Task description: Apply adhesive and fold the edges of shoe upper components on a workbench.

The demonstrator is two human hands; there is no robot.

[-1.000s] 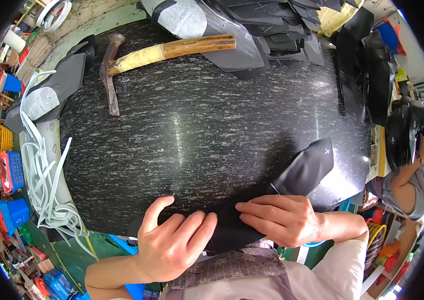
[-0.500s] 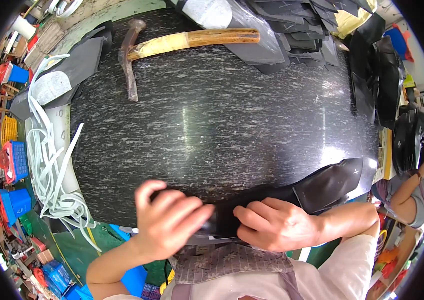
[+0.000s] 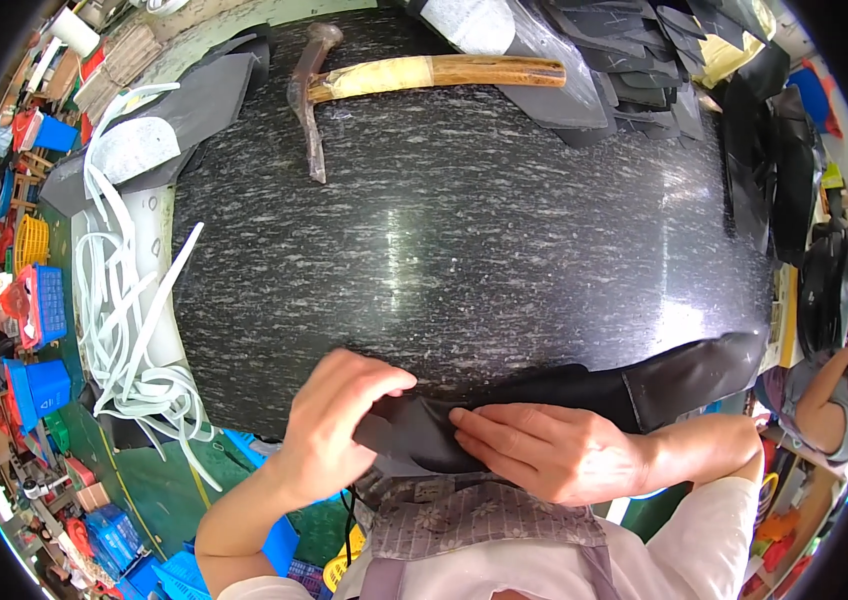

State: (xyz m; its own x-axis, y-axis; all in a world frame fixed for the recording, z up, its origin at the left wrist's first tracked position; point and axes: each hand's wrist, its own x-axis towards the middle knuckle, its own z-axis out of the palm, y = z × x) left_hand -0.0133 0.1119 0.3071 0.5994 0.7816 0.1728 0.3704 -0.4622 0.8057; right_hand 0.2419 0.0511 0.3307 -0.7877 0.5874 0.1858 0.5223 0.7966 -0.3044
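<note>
A long strip of black leather-like material [image 3: 689,380] lies along the near edge of the dark speckled worktop [image 3: 424,250]. Its left end is lifted and folded over at the edge. My left hand [image 3: 334,425] pinches that end, with the thumb and index finger reaching over the top. Beside it, my right hand [image 3: 559,450] lies across the strip with its fingers pressed together, holding the material near the fold. The right thumb is hidden. To the right, the strip runs on past my right wrist to the worktop's corner.
A hammer [image 3: 434,75] with a taped wooden handle lies at the far side. White strips [image 3: 134,320] hang tangled at the left edge. Stacked black cut pieces [image 3: 634,70] lie far right, near black material [image 3: 794,170]. Another person [image 3: 824,400] sits at right.
My left hand, formerly raised and spread beside the strip, now grips its left end, which has lifted and folded. My right fingers have straightened from a curl. The whole view has shifted slightly.
</note>
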